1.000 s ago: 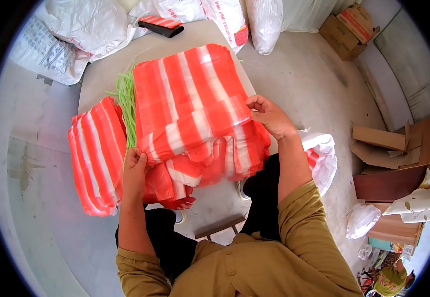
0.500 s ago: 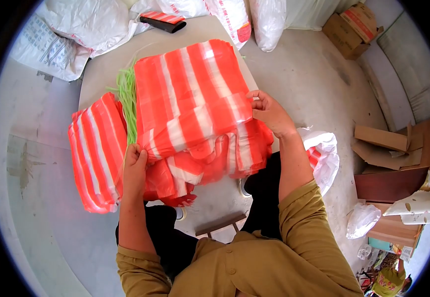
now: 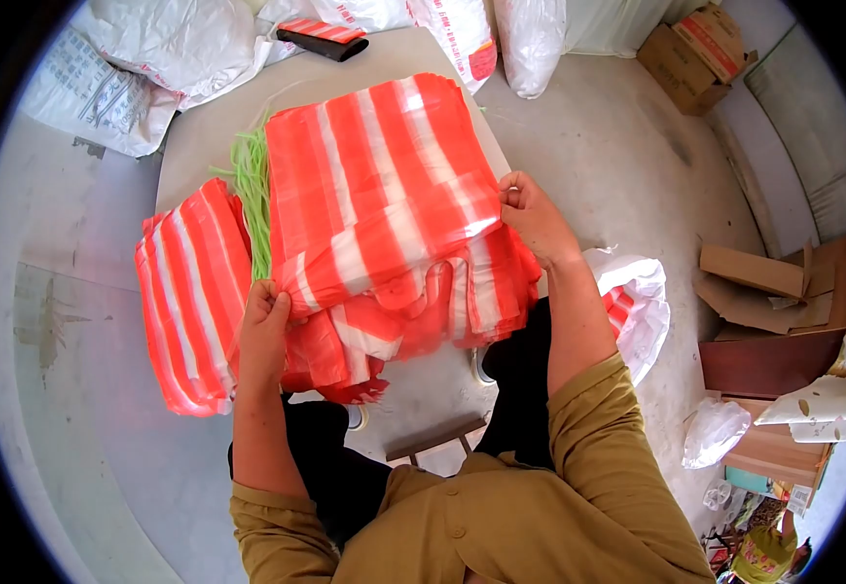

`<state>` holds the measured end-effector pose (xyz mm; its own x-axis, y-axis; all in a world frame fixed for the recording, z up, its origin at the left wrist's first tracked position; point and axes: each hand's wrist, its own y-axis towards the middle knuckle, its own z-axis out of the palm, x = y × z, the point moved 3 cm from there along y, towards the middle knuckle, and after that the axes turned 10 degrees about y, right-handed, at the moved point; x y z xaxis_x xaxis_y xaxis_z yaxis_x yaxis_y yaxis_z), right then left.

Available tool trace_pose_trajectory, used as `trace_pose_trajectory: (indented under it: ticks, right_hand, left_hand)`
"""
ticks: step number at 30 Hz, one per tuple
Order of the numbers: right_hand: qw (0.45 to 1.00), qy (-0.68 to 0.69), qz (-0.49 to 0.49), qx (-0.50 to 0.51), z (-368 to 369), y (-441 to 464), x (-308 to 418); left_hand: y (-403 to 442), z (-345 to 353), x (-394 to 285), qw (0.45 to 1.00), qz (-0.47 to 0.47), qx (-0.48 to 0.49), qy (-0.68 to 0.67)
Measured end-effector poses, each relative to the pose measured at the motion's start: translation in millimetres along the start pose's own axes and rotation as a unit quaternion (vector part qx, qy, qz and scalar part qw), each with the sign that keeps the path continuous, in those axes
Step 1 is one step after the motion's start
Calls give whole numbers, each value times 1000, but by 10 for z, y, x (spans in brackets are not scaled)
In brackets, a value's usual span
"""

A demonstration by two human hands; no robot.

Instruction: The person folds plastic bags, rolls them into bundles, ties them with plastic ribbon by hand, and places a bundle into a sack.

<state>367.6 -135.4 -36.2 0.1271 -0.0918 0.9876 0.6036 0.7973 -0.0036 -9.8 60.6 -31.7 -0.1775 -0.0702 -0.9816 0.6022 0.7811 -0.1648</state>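
A thick stack of red-and-white striped plastic bags (image 3: 364, 156) lies on the table, its near part hanging over the edge in loose handles and folds. The top plastic bag (image 3: 384, 248) has its near portion folded back over the pile. My left hand (image 3: 265, 316) is closed in a pinch on the left end of that fold. At the fold's right end, my right hand (image 3: 532, 214) pinches the other edge with thumb and fingers. Left of the stack runs a bundle of green strips (image 3: 252, 185). Beside it lies a second pile of striped bags (image 3: 189, 302).
A dark wrapped roll or packet with striped top (image 3: 324, 39) sits at the table's (image 3: 218, 122) far edge. White sacks (image 3: 175, 44) crowd behind. An opened white sack (image 3: 642, 311) stands by my right leg. Cardboard boxes (image 3: 783, 282) stand at right; a person (image 3: 768, 553) is far off.
My right hand has shifted slightly right and up along the fold's edge. The left hand and the piles look nearly the same.
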Motion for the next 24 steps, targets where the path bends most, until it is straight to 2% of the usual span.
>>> trace_pose_trajectory:
  ticks: [10,13,16,18,19,20,22,23,24]
  right_hand:
    - [1000,-16,-9,-3,-1,-8,7]
    - [989,-143,-42,-6,-10,19,31]
    - [912,-361,-124,-148,241,-195,398]
    - [851,-437,-280,-83,608,-348,632]
    - [836,-445,-320,-10,805,-390,657]
    - [817,-449,-357,61,973,-431,643]
    - [806,-477,-314,153,1164,-460,498]
    - [798,-489,-291,199,1215,-469,435]
    - [795,-496,-289,197,1214,-461,416]
  left_hand:
    - [27,-22,56,1000,-2,0,-15]
    - [-84,63,-137,998,-33,-35,46]
    - [-157,193,-286,990,-9,-88,113]
    - [-157,189,-325,968,74,-85,225]
    - [-161,190,-354,949,114,-83,282]
    - [-178,199,-385,936,100,-71,330]
    - [-236,271,-496,902,69,-44,424]
    - [-251,286,-514,871,97,-75,476]
    - [-269,302,-525,836,124,-106,524]
